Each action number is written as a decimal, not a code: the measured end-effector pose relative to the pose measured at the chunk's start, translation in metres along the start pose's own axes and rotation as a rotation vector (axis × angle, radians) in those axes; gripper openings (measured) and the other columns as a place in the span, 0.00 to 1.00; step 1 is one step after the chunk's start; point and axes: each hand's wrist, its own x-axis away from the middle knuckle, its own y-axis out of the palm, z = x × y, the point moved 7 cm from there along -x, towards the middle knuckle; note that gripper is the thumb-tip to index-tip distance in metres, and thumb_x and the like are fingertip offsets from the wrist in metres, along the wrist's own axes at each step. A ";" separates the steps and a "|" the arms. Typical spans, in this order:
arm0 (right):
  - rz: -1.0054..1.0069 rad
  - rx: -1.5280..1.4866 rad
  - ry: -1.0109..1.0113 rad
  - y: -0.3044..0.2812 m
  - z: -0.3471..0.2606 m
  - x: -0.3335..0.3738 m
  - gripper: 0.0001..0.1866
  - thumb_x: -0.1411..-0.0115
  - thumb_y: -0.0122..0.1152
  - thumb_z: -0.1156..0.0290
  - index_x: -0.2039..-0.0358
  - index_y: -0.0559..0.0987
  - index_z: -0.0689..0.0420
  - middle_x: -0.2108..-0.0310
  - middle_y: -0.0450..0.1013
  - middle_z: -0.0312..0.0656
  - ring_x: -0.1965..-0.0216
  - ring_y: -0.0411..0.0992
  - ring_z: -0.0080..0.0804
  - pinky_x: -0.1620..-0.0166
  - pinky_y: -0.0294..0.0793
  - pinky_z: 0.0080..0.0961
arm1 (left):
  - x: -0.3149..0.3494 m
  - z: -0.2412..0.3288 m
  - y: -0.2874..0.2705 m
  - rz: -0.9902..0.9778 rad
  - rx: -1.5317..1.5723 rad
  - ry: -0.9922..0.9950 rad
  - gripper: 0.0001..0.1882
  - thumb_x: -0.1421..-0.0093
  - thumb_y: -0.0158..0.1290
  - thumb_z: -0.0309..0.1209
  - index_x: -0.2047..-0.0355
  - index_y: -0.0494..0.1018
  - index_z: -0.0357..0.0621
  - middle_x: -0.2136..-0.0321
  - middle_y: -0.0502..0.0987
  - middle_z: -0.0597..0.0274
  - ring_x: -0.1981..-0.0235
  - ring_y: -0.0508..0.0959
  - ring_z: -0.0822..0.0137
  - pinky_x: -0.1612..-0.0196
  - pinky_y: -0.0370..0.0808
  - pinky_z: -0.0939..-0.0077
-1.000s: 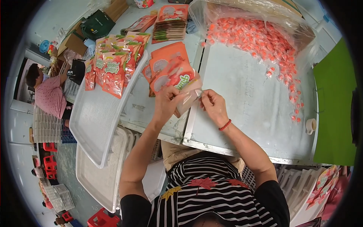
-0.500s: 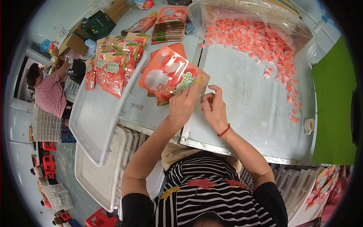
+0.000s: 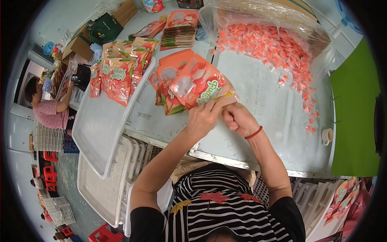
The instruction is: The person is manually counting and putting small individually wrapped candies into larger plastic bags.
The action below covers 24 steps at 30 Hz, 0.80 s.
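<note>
A flat orange-red candy pouch [image 3: 203, 80] with clear windows lies tilted over the table, above other flat pouches [image 3: 166, 74]. My left hand [image 3: 203, 117] grips its near edge, with fingers on top of the printed face. At the pouch's near right corner, my right hand [image 3: 241, 119] is closed, its curled fingers pinching the edge; the fingertips are partly hidden. A red bracelet [image 3: 254, 133] circles my right wrist. Wrapped orange-red candies [image 3: 266, 44] spread across the far right of the table, some trailing toward the near right.
Filled pouches [image 3: 121, 74] stand in a white tray [image 3: 94, 133] on the left. Behind are a pouch stack [image 3: 179, 30] and a green bag [image 3: 105, 27]. A tape roll [image 3: 327, 137] lies by the green panel [image 3: 354, 109]. Another person [image 3: 50, 111] works at far left.
Both my hands have moved slightly right with the pouch, uncovering more of the pouches beneath. My right hand has closed at the pouch's edge from a looser, apart position.
</note>
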 end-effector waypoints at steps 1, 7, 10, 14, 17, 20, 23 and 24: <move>0.190 0.072 -0.185 -0.007 -0.009 0.002 0.12 0.35 0.44 0.69 0.60 0.74 0.61 0.71 0.75 0.41 0.74 0.74 0.31 0.73 0.73 0.30 | 0.000 0.004 0.000 -0.018 0.044 0.001 0.26 0.55 0.54 0.23 0.51 0.69 0.41 0.72 0.73 0.58 0.73 0.78 0.61 0.77 0.76 0.71; 0.570 0.027 -0.508 0.022 -0.014 0.004 0.17 0.32 0.38 0.70 0.47 0.67 0.62 0.50 0.69 0.43 0.50 0.68 0.33 0.48 0.72 0.31 | -0.006 0.022 0.006 0.094 0.043 0.021 0.26 0.55 0.54 0.22 0.52 0.71 0.41 0.74 0.72 0.59 0.74 0.77 0.62 0.76 0.76 0.72; 0.358 -0.011 -0.609 0.021 -0.022 0.010 0.17 0.33 0.43 0.69 0.46 0.67 0.58 0.49 0.69 0.42 0.49 0.69 0.34 0.48 0.72 0.33 | -0.011 0.046 0.006 0.076 0.065 0.021 0.25 0.55 0.54 0.21 0.52 0.71 0.41 0.75 0.72 0.60 0.75 0.77 0.63 0.76 0.76 0.73; 0.549 0.010 -0.630 0.016 -0.028 0.015 0.19 0.34 0.46 0.66 0.44 0.66 0.54 0.47 0.67 0.43 0.48 0.68 0.37 0.48 0.73 0.36 | 0.002 0.068 0.009 -0.028 0.137 0.099 0.26 0.56 0.57 0.24 0.52 0.71 0.39 0.75 0.71 0.62 0.76 0.76 0.65 0.78 0.74 0.75; 0.515 0.282 -0.451 0.008 -0.025 0.029 0.21 0.34 0.45 0.63 0.44 0.66 0.58 0.45 0.66 0.45 0.47 0.67 0.35 0.46 0.71 0.32 | -0.004 0.070 -0.001 -0.062 0.305 0.107 0.35 0.60 0.63 0.30 0.49 0.68 0.39 0.62 0.72 0.54 0.60 0.76 0.56 0.63 0.77 0.68; 0.513 0.383 -0.438 -0.015 -0.017 0.037 0.20 0.34 0.45 0.64 0.44 0.66 0.58 0.46 0.66 0.45 0.47 0.67 0.35 0.46 0.71 0.33 | -0.014 0.069 -0.004 -0.241 0.249 0.201 0.45 0.64 0.67 0.39 0.45 0.63 0.38 0.46 0.62 0.44 0.42 0.61 0.42 0.44 0.64 0.50; 0.505 0.537 -0.417 -0.019 -0.007 0.029 0.19 0.34 0.45 0.65 0.45 0.67 0.58 0.47 0.67 0.45 0.46 0.67 0.34 0.45 0.71 0.33 | -0.009 0.059 0.015 -0.344 0.239 0.221 0.49 0.64 0.67 0.48 0.44 0.61 0.39 0.39 0.53 0.41 0.38 0.52 0.38 0.39 0.49 0.40; 0.507 0.588 -0.412 -0.020 -0.004 0.028 0.19 0.34 0.45 0.65 0.45 0.67 0.57 0.47 0.67 0.45 0.46 0.67 0.34 0.45 0.71 0.33 | -0.008 0.059 0.017 -0.341 0.246 0.240 0.49 0.64 0.67 0.48 0.44 0.61 0.39 0.39 0.53 0.41 0.38 0.52 0.38 0.39 0.49 0.40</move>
